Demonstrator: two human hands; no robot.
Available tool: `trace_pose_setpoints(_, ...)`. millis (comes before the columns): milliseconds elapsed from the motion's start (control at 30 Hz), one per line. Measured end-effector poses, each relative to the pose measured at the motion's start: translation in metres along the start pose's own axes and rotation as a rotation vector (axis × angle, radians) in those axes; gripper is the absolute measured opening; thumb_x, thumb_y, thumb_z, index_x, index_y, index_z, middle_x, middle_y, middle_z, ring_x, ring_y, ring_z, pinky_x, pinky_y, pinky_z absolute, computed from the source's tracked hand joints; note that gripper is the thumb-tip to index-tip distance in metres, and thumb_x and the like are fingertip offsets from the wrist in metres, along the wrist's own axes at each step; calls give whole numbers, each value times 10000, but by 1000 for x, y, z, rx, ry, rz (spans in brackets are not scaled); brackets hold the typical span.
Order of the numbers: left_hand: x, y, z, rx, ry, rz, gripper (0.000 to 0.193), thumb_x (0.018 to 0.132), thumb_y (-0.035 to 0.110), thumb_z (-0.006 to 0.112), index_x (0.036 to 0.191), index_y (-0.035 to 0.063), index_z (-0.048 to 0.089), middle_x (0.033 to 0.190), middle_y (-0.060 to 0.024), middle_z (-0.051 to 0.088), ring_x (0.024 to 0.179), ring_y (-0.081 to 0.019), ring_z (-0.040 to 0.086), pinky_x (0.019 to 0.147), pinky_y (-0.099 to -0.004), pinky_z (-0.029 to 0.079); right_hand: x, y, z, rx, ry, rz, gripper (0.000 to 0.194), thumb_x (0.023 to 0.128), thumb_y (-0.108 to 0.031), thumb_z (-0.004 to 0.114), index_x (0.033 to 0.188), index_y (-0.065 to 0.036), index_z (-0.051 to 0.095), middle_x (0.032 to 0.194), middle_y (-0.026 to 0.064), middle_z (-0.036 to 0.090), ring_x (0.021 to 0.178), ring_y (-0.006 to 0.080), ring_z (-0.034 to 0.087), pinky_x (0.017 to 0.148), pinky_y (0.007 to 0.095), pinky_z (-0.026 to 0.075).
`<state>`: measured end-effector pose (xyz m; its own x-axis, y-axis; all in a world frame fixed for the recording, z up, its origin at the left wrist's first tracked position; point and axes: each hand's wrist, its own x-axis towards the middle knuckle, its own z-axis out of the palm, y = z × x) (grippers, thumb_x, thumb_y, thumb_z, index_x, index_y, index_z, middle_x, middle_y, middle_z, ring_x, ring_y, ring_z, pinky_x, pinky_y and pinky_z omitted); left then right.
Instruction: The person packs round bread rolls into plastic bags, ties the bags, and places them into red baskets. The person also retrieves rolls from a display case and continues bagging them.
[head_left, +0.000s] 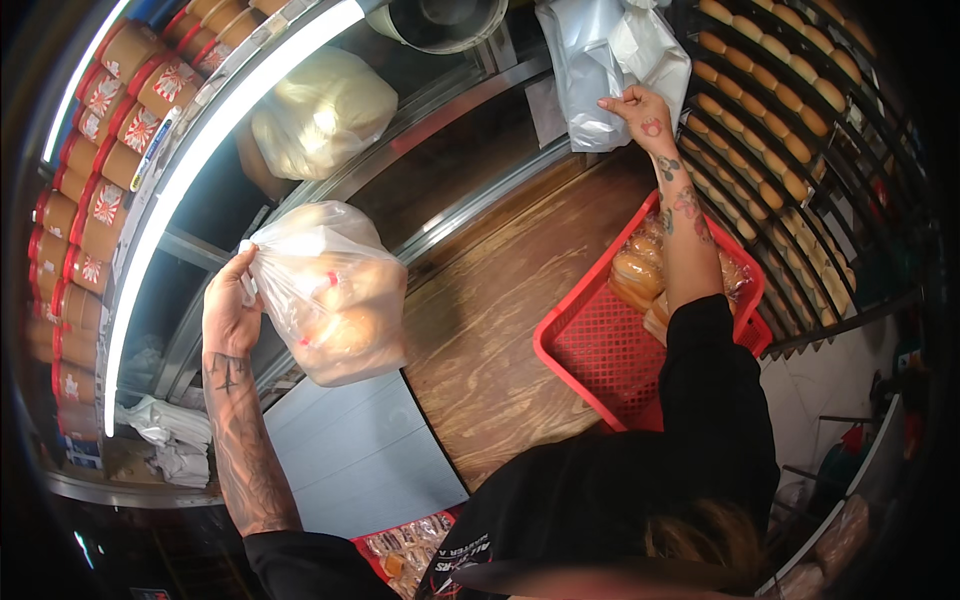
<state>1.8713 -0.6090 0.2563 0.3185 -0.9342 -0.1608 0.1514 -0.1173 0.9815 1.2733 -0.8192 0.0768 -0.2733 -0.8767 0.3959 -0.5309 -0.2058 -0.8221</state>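
My left hand (234, 304) grips the gathered top of a translucent plastic bag (334, 300) filled with round bread buns, held up over the counter's left side. My right hand (637, 116) reaches up to a hanging stack of white plastic bags (592, 75); its fingers are at the stack's front, and whether they pinch a bag cannot be told. Below my right forearm stands a red plastic basket (592, 360) with several wrapped bread loaves (637, 266) at its far end, partly hidden by the arm.
A wooden counter (487, 315) lies between the hands, with a grey panel (367, 450) at its near left. Racks of buns (757, 97) rise at right. Stacked red-lidded tubs (105, 157) stand behind a bright light tube at left. Another filled bag (322, 112) is at the upper left.
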Motion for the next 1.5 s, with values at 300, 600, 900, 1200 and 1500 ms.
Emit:
trace_pose_setpoints(300, 3, 0, 4, 46, 5, -1, 269, 989, 196, 696, 1171, 0, 666, 1117, -76, 713, 1062, -222, 681, 1004, -451, 511, 2, -1, -4, 203, -51, 11, 394, 838, -287, 882, 1018, 29, 731, 867, 33, 718, 782, 90, 631, 722, 227, 505)
trace_pose_setpoints(600, 3, 3, 5, 14, 10, 22, 240, 985, 143, 689, 1139, -40, 668, 1108, -100, 705, 1044, -211, 681, 967, -385, 537, -14, 28, 19, 546, -44, 121, 382, 942, -173, 767, 1223, 62, 657, 1045, 99, 736, 911, 142, 687, 853, 260, 561)
trace_pose_setpoints(900, 2, 4, 7, 1, 16, 13, 225, 998, 136, 670, 1143, -36, 665, 1110, -98, 705, 1038, -218, 687, 975, -403, 537, -9, 61, 48, 435, 71, 114, 426, 962, -165, 749, 1304, 61, 632, 1045, 88, 736, 856, 121, 648, 779, 244, 524)
trace_pose_setpoints(1200, -3, 4, 7, 46, 68, 17, 261, 988, 144, 688, 1165, -44, 647, 1123, -101, 700, 1061, -221, 678, 981, -410, 535, -15, 57, 51, 206, 219, 45, 365, 951, -212, 755, 1248, -6, 706, 1014, 94, 767, 861, 133, 700, 805, 274, 554)
trace_pose_setpoints(1500, 10, 1, 1, 52, 54, 0, 282, 984, 179, 698, 1192, -6, 652, 1137, -88, 705, 1089, -226, 669, 1048, -436, 483, -21, 53, 47, 87, 276, 56, 346, 852, -315, 836, 1056, -42, 776, 911, 114, 780, 834, 188, 736, 796, 307, 555)
